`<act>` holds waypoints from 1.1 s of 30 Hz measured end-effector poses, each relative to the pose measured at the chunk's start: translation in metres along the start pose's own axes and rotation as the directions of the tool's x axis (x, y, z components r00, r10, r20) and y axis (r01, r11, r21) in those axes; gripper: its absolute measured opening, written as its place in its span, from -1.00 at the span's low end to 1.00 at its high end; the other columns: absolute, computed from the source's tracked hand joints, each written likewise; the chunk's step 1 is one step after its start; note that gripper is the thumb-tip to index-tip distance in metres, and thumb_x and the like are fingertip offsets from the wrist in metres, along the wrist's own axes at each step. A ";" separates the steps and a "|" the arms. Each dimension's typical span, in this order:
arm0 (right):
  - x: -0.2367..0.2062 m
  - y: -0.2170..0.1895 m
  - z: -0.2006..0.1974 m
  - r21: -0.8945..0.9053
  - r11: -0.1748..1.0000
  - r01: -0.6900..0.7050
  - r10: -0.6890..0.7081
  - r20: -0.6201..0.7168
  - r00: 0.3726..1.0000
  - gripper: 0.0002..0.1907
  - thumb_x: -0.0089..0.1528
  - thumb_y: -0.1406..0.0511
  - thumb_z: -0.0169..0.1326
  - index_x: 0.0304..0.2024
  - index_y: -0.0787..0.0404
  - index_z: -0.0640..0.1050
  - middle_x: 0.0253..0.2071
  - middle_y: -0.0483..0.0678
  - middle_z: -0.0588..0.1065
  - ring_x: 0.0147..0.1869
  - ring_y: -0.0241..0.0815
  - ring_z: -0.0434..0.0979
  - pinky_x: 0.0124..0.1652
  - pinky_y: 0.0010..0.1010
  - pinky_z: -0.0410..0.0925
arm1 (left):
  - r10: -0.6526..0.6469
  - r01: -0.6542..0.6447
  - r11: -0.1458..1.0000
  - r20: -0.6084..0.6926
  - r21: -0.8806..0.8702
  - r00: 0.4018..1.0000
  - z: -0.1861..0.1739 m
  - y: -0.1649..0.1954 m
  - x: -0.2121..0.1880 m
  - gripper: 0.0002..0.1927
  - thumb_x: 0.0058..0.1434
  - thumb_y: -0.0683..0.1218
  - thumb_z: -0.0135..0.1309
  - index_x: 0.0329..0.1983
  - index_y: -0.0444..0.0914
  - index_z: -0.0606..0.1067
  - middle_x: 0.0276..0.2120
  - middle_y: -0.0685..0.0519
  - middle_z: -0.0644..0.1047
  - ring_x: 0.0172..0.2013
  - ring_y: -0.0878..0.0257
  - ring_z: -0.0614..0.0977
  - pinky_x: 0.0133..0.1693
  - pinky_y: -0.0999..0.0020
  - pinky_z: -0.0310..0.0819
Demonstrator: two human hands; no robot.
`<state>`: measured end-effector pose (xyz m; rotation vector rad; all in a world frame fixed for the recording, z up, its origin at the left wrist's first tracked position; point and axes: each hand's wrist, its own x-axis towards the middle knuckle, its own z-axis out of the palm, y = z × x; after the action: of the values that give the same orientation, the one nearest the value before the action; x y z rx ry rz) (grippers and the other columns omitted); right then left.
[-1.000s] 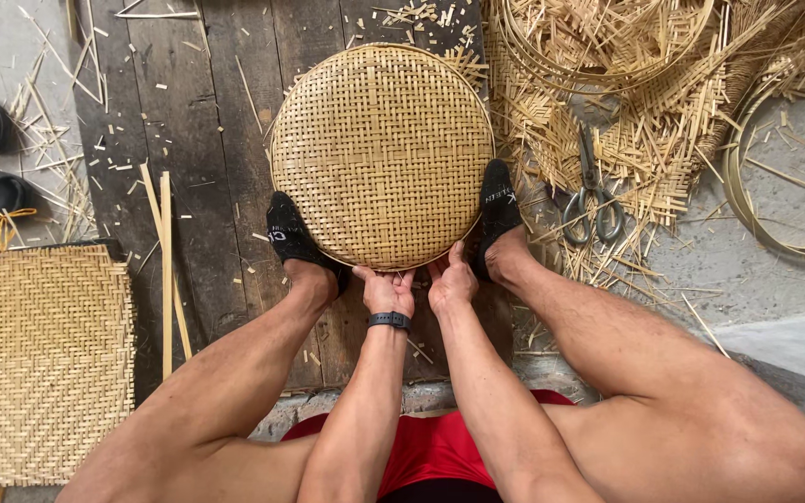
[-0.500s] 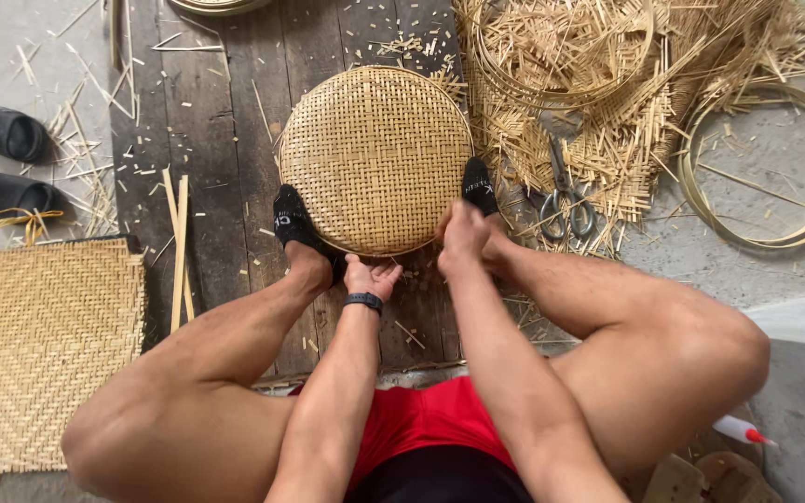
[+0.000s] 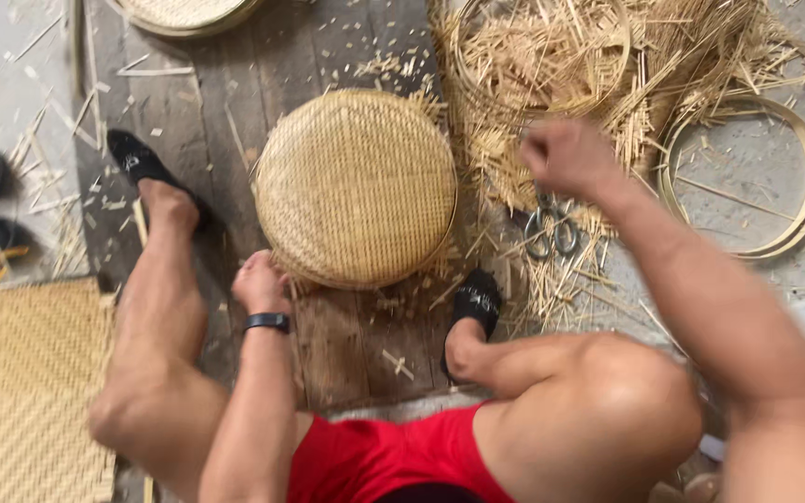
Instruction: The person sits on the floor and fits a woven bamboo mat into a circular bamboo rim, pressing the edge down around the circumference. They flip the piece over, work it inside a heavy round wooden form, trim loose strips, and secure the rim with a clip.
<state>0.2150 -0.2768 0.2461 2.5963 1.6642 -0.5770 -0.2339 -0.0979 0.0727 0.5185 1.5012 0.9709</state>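
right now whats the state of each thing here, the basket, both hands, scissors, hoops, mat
round woven basket: face down on the wooden boards, edge unfinished with strips sticking out
left hand: closed on the basket's near edge
right hand: closed into a fist over the straw pile, grip contents not clear
scissors: lying on the floor, apart from the right hand
bamboo hoops: flat on the floor, stacked
woven mat: lying flat

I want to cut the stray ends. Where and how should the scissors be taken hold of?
Grip the scissors by the two ring handles, which lie flat and exposed toward the person. Come straight down from above with the right hand hovering there; the blades seem buried in the bamboo strips.
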 end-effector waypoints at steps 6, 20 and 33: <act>0.019 0.039 0.179 0.246 0.858 -0.451 0.456 0.038 0.889 -0.42 0.11 0.23 0.33 0.16 0.19 0.50 0.07 0.07 0.40 0.13 0.02 0.40 0.01 -0.07 0.37 | 0.086 -0.095 0.958 0.045 0.269 0.995 0.042 0.032 0.085 -0.85 0.37 -0.04 0.17 -0.16 -0.22 0.52 -0.51 0.19 0.45 -0.60 0.41 0.37 -0.57 0.47 0.26; -0.044 0.071 0.178 0.318 0.641 -0.698 0.749 -0.060 0.660 -0.51 0.12 0.13 0.34 0.02 0.19 0.57 0.07 0.11 0.47 0.20 0.09 0.39 0.17 0.00 0.23 | -0.130 0.150 0.913 -0.079 0.380 0.988 0.079 0.012 0.130 -0.35 0.46 0.27 -0.10 0.18 -0.42 0.46 0.14 -0.04 0.57 0.04 0.15 0.61 0.12 0.14 0.47; 0.085 -0.076 0.160 0.876 -0.165 -0.454 0.611 0.452 0.650 -0.34 0.41 -0.19 -0.42 -0.63 0.02 0.17 -0.67 -0.20 0.08 -0.60 -0.29 0.04 -0.56 -0.30 0.08 | -0.114 0.074 0.978 0.202 0.196 0.973 0.075 0.020 0.106 -0.43 0.49 0.14 -0.34 0.24 -0.34 0.44 0.16 -0.03 0.59 0.10 0.11 0.64 0.14 0.11 0.55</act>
<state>0.1315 -0.2005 0.0858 3.6347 -0.5658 -1.9337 -0.1855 0.0171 0.0316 0.6586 1.4172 0.6806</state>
